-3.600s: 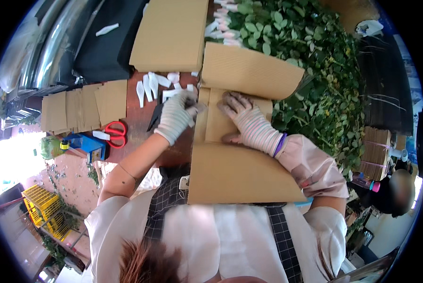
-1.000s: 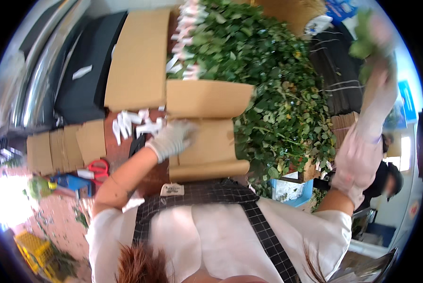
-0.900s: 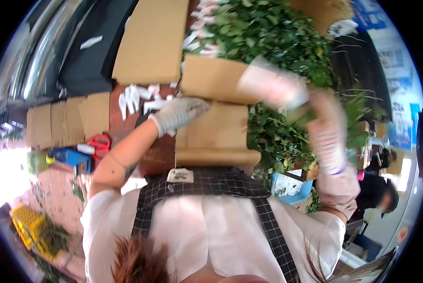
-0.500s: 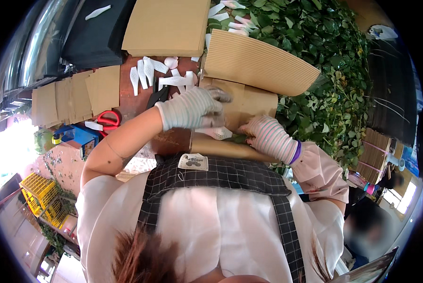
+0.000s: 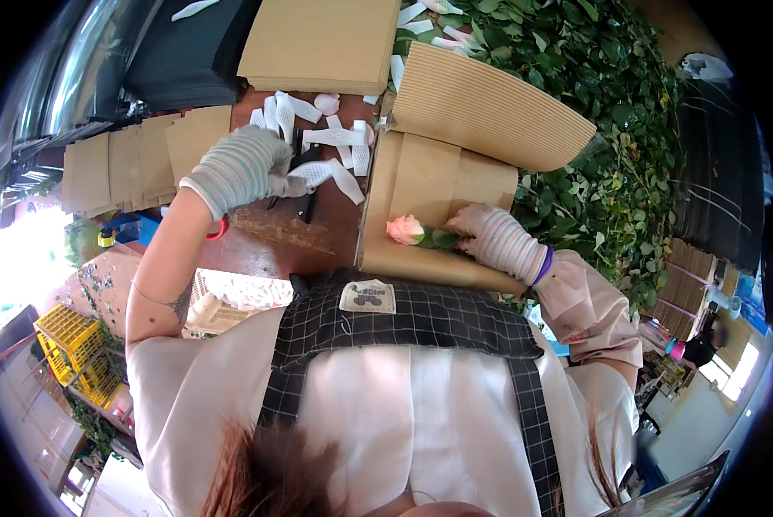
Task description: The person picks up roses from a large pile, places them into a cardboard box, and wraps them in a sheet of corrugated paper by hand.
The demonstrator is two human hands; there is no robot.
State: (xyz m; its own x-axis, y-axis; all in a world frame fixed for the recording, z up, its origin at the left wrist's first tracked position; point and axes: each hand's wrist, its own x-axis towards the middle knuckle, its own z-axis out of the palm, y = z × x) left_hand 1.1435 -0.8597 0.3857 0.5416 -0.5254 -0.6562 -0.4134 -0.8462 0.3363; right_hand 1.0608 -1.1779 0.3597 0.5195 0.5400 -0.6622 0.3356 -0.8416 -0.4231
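Note:
My left hand [image 5: 238, 168], in a striped glove, has its fingers closed on the end of a white mesh flower sleeve [image 5: 312, 174] over the brown tabletop. My right hand [image 5: 500, 243], gloved the same way, grips a rose just behind its bare pink bloom [image 5: 405, 230]. The rose lies sideways over brown kraft paper [image 5: 425, 177], bloom to the left. Most of its stem is hidden by my right hand. Beyond the paper, a corrugated cardboard sheet [image 5: 490, 108] stands up in a curve.
Loose mesh sleeves [image 5: 335, 138] lie ahead of my left hand, near a black-handled tool [image 5: 304, 207]. A cardboard stack [image 5: 317, 43] and black sheets [image 5: 188, 56] stand at the back. Leafy stems [image 5: 610, 129] heap at right. A basket of sleeves [image 5: 240, 293] sits near me.
The mesh sleeve over the rose's bloom is off, leaving the pink petals bare. My left hand has moved left with a sleeve; my right hand stays by the stem.

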